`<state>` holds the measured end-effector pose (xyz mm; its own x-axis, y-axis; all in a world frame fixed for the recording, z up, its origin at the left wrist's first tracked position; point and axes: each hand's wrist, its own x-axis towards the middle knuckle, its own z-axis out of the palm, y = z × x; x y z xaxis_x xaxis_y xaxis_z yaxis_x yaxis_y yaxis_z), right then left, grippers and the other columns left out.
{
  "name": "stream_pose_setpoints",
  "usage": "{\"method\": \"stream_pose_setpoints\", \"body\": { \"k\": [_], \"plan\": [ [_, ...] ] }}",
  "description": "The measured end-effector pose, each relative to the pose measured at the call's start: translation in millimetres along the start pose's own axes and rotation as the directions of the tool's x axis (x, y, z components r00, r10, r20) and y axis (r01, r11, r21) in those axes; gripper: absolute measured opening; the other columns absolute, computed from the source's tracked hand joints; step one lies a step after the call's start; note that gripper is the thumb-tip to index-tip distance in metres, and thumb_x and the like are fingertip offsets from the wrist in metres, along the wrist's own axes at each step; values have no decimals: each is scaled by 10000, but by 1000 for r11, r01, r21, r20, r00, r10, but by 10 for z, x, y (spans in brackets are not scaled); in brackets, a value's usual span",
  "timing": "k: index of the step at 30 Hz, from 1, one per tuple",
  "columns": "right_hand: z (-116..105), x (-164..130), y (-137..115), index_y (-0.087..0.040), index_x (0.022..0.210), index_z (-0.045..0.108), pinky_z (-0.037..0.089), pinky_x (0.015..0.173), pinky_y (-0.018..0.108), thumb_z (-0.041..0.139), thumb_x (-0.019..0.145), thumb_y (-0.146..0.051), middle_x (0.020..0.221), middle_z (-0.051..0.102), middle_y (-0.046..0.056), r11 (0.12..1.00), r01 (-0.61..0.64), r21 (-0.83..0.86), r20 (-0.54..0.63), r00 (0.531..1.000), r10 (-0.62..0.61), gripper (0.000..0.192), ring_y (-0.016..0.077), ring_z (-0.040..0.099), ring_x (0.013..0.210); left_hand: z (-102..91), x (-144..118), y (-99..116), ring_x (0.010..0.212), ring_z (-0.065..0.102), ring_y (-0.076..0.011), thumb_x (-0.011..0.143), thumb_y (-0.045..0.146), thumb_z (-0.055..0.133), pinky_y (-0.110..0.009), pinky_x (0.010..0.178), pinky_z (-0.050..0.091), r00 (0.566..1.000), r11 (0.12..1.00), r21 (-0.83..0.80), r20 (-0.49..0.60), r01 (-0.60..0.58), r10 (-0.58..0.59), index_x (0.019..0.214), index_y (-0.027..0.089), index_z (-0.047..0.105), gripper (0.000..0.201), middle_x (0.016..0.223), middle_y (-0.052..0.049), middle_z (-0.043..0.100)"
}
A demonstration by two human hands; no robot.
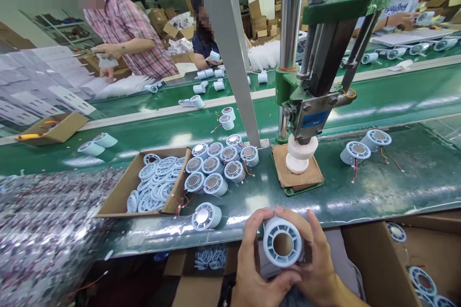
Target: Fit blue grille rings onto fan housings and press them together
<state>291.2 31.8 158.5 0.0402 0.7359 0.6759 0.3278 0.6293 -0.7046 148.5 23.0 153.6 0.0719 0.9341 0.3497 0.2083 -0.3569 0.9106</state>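
Observation:
A light blue cylindrical housing point(271, 230) faces me end-on, its spoked ring surrounding a brownish-grey centre. My left hand point(252, 259) wraps its left side, thumb under the lower rim. From the right, my right hand point(319, 261) grips the same housing with curved fingers. Just beyond my hands, a single housing point(207, 216) lies tilted on the bench edge. Behind it several similar housings point(212, 165) stand grouped, some with thin red wires trailing. A hand press point(309, 120) with a white pressing head point(302, 147) rises above a cardboard-covered base point(311, 177).
An open cardboard box point(185, 172) holds loose light blue rings point(158, 184). Plastic-wrapped parts point(46, 230) pile up at left. Two wired housings point(356, 152) stand right of the press. A grey post point(230, 48) crosses the view. Below right is a carton point(363, 254). Co-workers sit or stand across the conveyor.

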Motion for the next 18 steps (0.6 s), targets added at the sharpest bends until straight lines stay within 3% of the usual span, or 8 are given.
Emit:
{"method": "stream_pose_setpoints", "body": {
  "k": [6,12,18],
  "plan": [
    [4,59,-41,-259,1645,73,603,994,503,459,1063,-394,1261,733,167,996,80,-51,11,997,-79,711,281,707,1202,12,53,20,1360,566,-365,839,631,723,-547,1121,490,998,997,-53,-1,-61,61,1472,320,480,746,1452,-139,598],
    [32,30,-47,-253,1644,90,612,962,521,523,1034,-304,1257,734,173,992,97,-86,-3,995,-97,749,297,710,1190,-17,67,-21,1322,604,-372,888,570,703,-543,1038,556,991,991,-38,32,-130,131,1418,293,536,621,1433,-160,609],
    [74,24,-83,-204,1642,114,629,949,456,563,995,-277,1203,754,158,998,-14,-60,-54,998,10,791,278,754,1098,28,35,-7,1295,608,-370,847,689,666,-521,1057,540,998,998,0,-11,55,-55,1356,227,589,692,1378,-176,619]
  ]
}}
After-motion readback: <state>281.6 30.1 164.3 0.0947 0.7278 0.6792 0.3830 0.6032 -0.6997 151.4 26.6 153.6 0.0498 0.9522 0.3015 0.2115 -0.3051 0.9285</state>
